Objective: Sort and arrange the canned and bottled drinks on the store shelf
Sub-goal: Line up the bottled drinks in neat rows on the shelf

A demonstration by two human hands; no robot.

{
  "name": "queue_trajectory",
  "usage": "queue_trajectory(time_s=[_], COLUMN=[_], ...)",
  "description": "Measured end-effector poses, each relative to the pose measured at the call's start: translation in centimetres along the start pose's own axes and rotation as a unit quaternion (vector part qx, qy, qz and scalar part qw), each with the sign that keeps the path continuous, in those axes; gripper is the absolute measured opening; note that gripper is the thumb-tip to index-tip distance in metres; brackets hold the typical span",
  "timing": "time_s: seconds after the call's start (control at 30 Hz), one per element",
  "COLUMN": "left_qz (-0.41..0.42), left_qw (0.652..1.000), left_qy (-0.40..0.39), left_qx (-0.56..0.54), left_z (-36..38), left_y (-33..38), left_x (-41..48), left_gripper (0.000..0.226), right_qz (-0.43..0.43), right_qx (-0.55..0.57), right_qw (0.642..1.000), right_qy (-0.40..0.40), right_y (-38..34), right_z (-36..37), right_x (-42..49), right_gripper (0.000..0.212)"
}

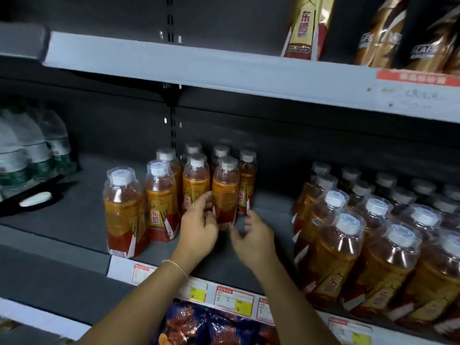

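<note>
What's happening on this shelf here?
A person is tidying orange drink bottles on the middle shelf. The left hand holds the front bottle of the middle group by its side. The right hand hangs loose by its base, holding nothing. Other bottles stand in rows to the right.

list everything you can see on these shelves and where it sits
small bottles: about eight, orange with white caps, centre of middle shelf
large bottles: many, orange with white caps, middle shelf right
water bottles: several, clear with green labels, middle shelf left
tray: one, black, in front of the water bottles
pack: one, gold and red, top shelf
dark packs: a few, black and brown, top shelf right
price tags: several, white, red and yellow, middle shelf edge
bag: blue and orange, below
left hand: grips a front small bottle
right hand: blurred, loosely curled, beside it, holding nothing
</note>
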State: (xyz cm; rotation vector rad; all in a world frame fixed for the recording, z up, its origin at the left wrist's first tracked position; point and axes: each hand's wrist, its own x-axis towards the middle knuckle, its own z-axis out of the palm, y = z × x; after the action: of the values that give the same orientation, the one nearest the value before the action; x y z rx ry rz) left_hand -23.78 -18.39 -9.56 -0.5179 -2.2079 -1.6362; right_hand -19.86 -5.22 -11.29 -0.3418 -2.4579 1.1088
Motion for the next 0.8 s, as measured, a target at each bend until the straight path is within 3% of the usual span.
queue_trajectory(time_s=[0.17, 0.37, 0.47, 0.53, 0.63, 0.8], left_qz=[-0.034, -0.028, -0.019, -0.032, -0.117, -0.169], left_qw=[0.995, 0.983, 0.97, 0.965, 0.948, 0.934], left_qy=[-0.039, -0.093, -0.154, -0.188, -0.192, -0.214], left_qx=[-0.081, -0.156, -0.187, -0.179, -0.224, -0.232], left_z=[-0.9, -1.0, -0.5, 1.0, 4.0, 6.3], left_y=[-2.4, -3.4, -2.3, -1.9, -2.1, -2.3], left_x=[0.4, 0.7, 1.4, 1.6, 2.1, 4.1], left_gripper=[0.049, 0.051, 0.063, 0.067, 0.057, 0.046], right_qz=[0.039, 0.099, 0.123, 0.132, 0.118, 0.15], right_qx=[0.008, 0.039, 0.051, 0.043, 0.016, 0.012], right_qw=[0.999, 0.994, 0.991, 0.99, 0.99, 0.981], right_qy=[-0.008, -0.009, -0.015, 0.005, 0.07, 0.123], right_y=[-1.8, -0.6, 1.2, 2.0, 2.0, 1.5], right_z=[3.4, 2.3, -0.4, -1.7, -2.1, -1.3], right_x=[3.6, 4.0, 3.1, 2.1, 0.7, 1.5], right_gripper=[0.069, 0.049, 0.053, 0.056, 0.048, 0.055])
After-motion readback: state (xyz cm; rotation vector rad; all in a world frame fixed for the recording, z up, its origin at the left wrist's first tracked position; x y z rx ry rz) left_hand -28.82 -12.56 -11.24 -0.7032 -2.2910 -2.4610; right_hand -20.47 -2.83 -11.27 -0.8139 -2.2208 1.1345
